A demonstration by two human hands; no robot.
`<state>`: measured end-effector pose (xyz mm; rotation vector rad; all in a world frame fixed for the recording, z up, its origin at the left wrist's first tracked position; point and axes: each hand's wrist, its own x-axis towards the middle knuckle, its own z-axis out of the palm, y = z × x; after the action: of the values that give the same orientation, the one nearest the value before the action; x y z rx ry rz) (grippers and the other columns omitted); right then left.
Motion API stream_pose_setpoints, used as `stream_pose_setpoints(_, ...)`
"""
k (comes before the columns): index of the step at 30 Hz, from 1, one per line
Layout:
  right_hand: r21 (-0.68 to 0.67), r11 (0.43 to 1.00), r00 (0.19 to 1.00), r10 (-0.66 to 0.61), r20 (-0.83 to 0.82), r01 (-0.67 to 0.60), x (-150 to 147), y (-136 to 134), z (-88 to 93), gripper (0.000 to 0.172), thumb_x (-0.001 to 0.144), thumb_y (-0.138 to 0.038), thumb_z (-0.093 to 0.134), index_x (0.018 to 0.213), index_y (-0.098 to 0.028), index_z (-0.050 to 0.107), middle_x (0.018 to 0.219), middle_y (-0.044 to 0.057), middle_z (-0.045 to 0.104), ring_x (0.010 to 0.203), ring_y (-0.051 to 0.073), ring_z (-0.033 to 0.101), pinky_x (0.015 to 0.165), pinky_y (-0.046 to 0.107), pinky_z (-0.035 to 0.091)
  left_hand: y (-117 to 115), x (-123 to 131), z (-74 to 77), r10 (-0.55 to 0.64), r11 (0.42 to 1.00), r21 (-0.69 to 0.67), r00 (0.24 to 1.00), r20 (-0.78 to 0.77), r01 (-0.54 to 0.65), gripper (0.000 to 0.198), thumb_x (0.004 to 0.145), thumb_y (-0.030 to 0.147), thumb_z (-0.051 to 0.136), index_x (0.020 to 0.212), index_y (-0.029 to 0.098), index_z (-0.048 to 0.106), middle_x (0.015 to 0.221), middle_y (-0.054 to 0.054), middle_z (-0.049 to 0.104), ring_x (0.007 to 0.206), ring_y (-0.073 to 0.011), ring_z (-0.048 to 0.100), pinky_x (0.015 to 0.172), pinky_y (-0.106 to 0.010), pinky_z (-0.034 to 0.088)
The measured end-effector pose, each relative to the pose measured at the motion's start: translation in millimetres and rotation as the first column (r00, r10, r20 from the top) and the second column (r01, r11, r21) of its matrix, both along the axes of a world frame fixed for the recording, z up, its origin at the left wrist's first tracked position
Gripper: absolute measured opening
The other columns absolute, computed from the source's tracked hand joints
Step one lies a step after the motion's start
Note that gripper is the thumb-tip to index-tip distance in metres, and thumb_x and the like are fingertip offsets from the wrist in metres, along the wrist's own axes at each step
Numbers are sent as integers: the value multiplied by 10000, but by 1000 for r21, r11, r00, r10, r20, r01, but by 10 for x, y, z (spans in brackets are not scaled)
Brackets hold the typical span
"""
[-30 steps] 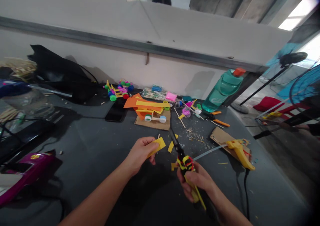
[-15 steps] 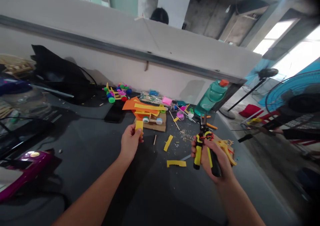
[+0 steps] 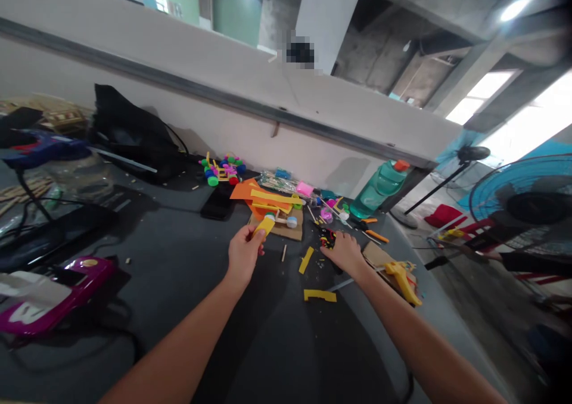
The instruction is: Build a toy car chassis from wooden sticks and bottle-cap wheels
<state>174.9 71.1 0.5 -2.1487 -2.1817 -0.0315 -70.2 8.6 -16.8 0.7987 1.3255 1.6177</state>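
Observation:
Held up over the middle of the desk, a small folded yellow strip (image 3: 267,224) is pinched between the thumb and fingers of my left hand (image 3: 243,252). My right hand (image 3: 346,250) is low over the desk, gripping wire strippers (image 3: 327,236) whose jaws point away from me; the palm hides most of their handles. Just behind the yellow strip, a little wheeled model with bottle-cap wheels (image 3: 292,221) rests on a piece of cardboard (image 3: 292,233). Between my hands lie a short wooden stick (image 3: 283,252), a yellow strip (image 3: 306,260) and a notched yellow piece (image 3: 320,296).
Orange sheets (image 3: 245,194), a black phone (image 3: 217,204) and colourful toy cars (image 3: 222,168) are along the back. A green bottle (image 3: 379,186) stands back right, near orange-handled pliers (image 3: 378,236). A yellow glue gun (image 3: 404,282) lies right. At left sits a purple device (image 3: 84,279).
My right hand has lowered the wire strippers and moved them left and away from me, onto the desk. The left hand's yellow strip has turned and come in front of the model.

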Motion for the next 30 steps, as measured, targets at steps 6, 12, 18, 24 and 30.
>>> stream_pose_setpoints(6, 100, 796, 802, 586, 116, -597, -280, -149, 99, 236, 910, -231, 414, 1058, -184, 591, 1071, 122, 589, 1059, 261, 441, 881, 397, 339, 13, 4, -19, 9, 1000, -26, 1000, -13, -9, 219, 709, 340, 635, 790, 141, 589, 605, 28, 560, 440, -59, 474, 417, -172, 428)
stream_pose_setpoints(12, 30, 390, 389, 903, 182, -920, -644, -18, -55, 165, 883, -151, 460, 911, -185, 619, 858, 61, 624, 888, 197, 485, 790, 308, 375, 30, 2, -52, 23, 999, -35, 999, -25, -24, 224, 703, 349, 642, 766, 143, 580, 602, 35, 549, 447, -56, 463, 408, -161, 413)
stream_pose_setpoints(18, -11, 356, 345, 913, 219, -934, -672, 111, -45, 150, 871, -195, 473, 811, -156, 605, 780, 84, 611, 846, 214, 498, 735, 307, 394, 37, 26, -54, 18, 999, -48, 1000, -12, -18, 224, 696, 351, 643, 756, 146, 580, 593, 43, 541, 442, -56, 456, 402, -163, 411)
stream_pose_setpoints(24, 219, 718, 732, 681, -28, -660, -214, 74, 50, 124, 776, -146, 503, 822, -174, 614, 744, 58, 626, 769, 201, 539, 670, 285, 419, 30, 24, -42, 23, 998, -55, 999, 40, -21, 207, 720, 339, 617, 770, 143, 574, 623, 26, 545, 460, -62, 465, 403, -167, 422)
stream_pose_setpoints(30, 295, 949, 643, 296, -706, -113, 140, -175, -4, 231, 848, -318, 503, 972, -179, 640, 848, 69, 690, 663, 180, 601, 623, 308, 479, -37, 166, -14, -154, 986, -65, 988, -2, 154, 213, 705, 283, 640, 862, 151, 584, 675, 29, 573, 501, -73, 510, 452, -189, 474)
